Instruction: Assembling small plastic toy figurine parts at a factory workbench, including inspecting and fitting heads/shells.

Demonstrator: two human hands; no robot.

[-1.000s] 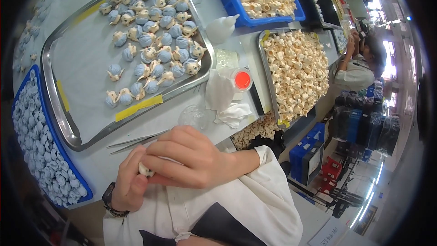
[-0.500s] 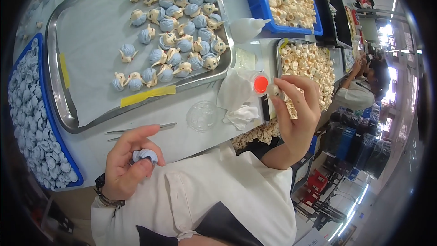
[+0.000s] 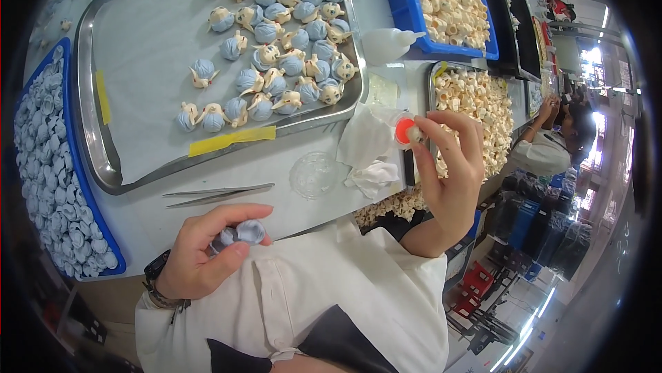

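Close to my body, my left hand (image 3: 196,252) pinches a blue-grey doll hair piece (image 3: 250,232) between thumb and fingers, its hollow side showing. Another bit of blue-grey shows deeper in that grip; whether it is a separate piece I cannot tell. My right hand (image 3: 454,163) is raised at the right, with a small cream doll head piece (image 3: 417,136) between thumb and fingertips. This piece overlaps the edge of a small round pot with a red inside or top (image 3: 403,129); whether they touch is unclear. Steel tweezers (image 3: 221,195) lie beyond my left hand.
A metal tray (image 3: 303,122) holds several blue-haired doll heads. Blue bins hold hair pieces (image 3: 62,180) at left and cream parts (image 3: 448,4) at far right. A smaller tray of cream parts (image 3: 476,97), white squeeze bottle (image 3: 387,45), tissue (image 3: 369,135) and clear dish (image 3: 314,175) stand nearby.
My left fingers have turned the hair piece, so its hollow now shows. The head piece in my right hand has come nearer the red pot and overlaps it. The view has shifted slightly.
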